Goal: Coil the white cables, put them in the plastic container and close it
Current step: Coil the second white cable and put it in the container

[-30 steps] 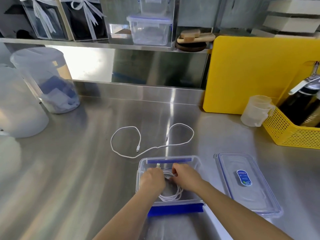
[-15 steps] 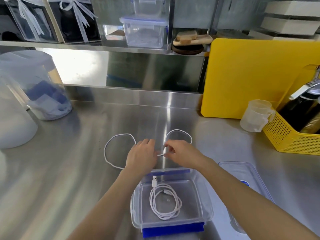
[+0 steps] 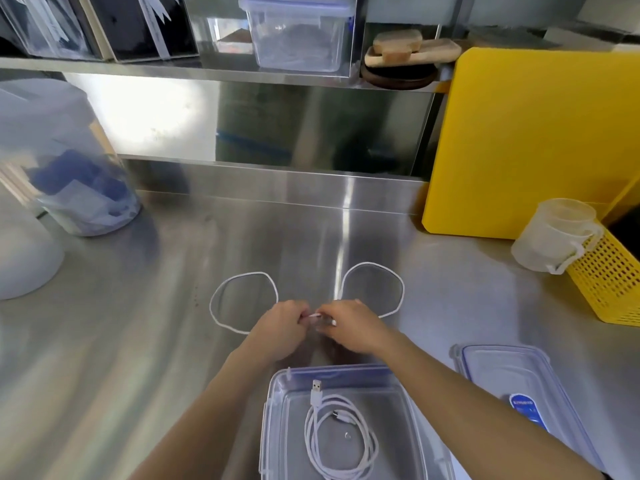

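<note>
A loose white cable (image 3: 242, 277) lies on the steel counter in two loops, one on each side of my hands. My left hand (image 3: 280, 329) and my right hand (image 3: 353, 325) meet in the middle, both pinching the cable's ends. Nearer to me stands the open clear plastic container (image 3: 273, 410). A coiled white cable (image 3: 341, 441) with a USB plug lies inside it. The container's clear lid (image 3: 491, 368) with a blue label lies flat on the counter to the right.
A yellow cutting board (image 3: 533, 140) leans at the back right, with a translucent measuring cup (image 3: 554, 237) and a yellow perforated basket (image 3: 609, 285) beside it. Large translucent tubs (image 3: 59, 161) stand at the left. A shelf with boxes runs along the back.
My hands left the coiled cable in the container and moved forward to the loose cable on the counter, then closed together on its ends. The view has come closer.
</note>
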A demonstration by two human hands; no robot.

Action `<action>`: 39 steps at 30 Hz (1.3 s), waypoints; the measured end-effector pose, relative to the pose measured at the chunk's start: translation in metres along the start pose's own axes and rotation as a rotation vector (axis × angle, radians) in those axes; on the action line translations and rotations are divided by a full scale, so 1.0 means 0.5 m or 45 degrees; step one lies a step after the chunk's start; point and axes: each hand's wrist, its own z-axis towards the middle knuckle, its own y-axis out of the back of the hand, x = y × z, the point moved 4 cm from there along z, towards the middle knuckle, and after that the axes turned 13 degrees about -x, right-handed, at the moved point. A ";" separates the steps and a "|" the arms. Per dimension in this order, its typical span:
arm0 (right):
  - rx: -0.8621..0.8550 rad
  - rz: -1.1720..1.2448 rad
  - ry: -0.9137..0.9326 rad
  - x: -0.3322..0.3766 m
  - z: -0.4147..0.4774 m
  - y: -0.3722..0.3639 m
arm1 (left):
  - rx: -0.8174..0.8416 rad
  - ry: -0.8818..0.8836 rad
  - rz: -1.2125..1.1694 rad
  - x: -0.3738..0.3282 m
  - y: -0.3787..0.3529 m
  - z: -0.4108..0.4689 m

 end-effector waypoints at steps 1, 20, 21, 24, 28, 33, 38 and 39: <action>-0.063 0.048 -0.010 -0.001 0.003 0.008 | -0.041 -0.009 -0.064 -0.008 0.010 0.005; -0.400 0.016 0.132 0.031 -0.026 0.219 | -0.309 -0.226 -0.485 -0.077 0.121 0.024; -0.369 0.042 0.208 0.056 -0.030 0.217 | -0.304 -0.261 -0.501 -0.093 0.123 0.022; -0.481 0.128 0.314 0.082 -0.036 0.230 | -0.348 -0.311 -0.571 -0.109 0.146 0.018; -0.830 0.377 -0.078 0.007 -0.036 0.290 | -0.339 -0.219 -0.759 -0.066 0.172 0.010; -1.060 0.082 -0.283 -0.076 -0.045 0.356 | -0.358 -0.108 -0.905 -0.033 0.171 0.000; -0.733 -0.302 0.168 -0.004 -0.065 0.335 | -0.355 -0.184 -0.868 -0.106 0.160 0.000; -0.670 -0.280 0.263 0.021 -0.068 0.321 | -0.346 -0.217 -0.875 -0.125 0.161 -0.001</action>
